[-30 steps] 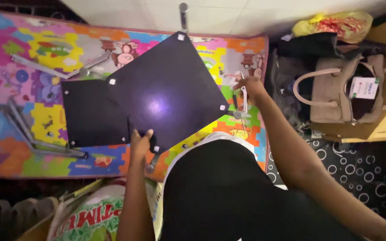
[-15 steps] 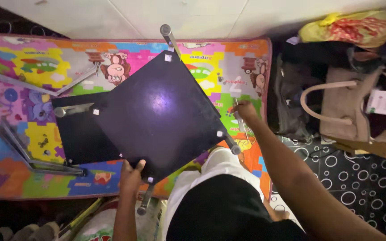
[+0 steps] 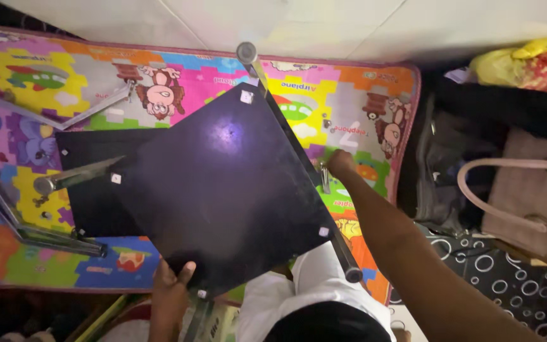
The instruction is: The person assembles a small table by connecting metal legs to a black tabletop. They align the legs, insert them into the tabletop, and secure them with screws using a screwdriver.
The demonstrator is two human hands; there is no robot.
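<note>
Colourful play mat point(image 3: 349, 82) underlies the black panel point(image 3: 223, 190); metal legs point(image 3: 77, 176) lie beside it.

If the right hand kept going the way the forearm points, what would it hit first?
The right hand points up-left, already at the black panel's right edge by a small metal piece. Going on, it would likely meet that edge rail first, though depth is unclear.
</note>
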